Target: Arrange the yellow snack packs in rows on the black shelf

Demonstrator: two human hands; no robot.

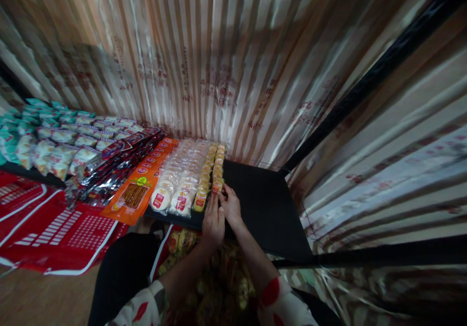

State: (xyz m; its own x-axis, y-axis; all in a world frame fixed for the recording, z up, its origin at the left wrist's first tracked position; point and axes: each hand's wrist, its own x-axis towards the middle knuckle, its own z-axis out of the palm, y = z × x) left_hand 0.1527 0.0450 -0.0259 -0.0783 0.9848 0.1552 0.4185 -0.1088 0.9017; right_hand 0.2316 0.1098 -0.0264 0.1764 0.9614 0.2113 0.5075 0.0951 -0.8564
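Head view, from the left: teal packs [10, 141] and white packs [58, 158] are filling the far end of the shelf [266, 209], with red baskets [69, 228] showing below and in front of it. Next, dark foil packs [113, 175] are lying in an overlapping stack, and an orange packet [134, 194] is lying beside them. Two rows of clear-wrapped white rounds [182, 199] are following, running back towards the striped curtain [219, 48], and these stretches look finished. Then comes the yellow work: the left yellow row [202, 190] is standing lined up from back to front and seems complete, while the right yellow row [218, 165] is running alongside it and seems nearly so. At its near end the left hand [214, 221] is holding its fingers straight and close together, and just right of it the right hand [231, 207] is bending its fingers around the same end; both are touching or almost touching the front pack, but whether either is gripping it I cannot tell. Below the forearms many loose yellow packs [182, 241] are lying, so plenty is probably remaining, and black shelf surface is showing on the right
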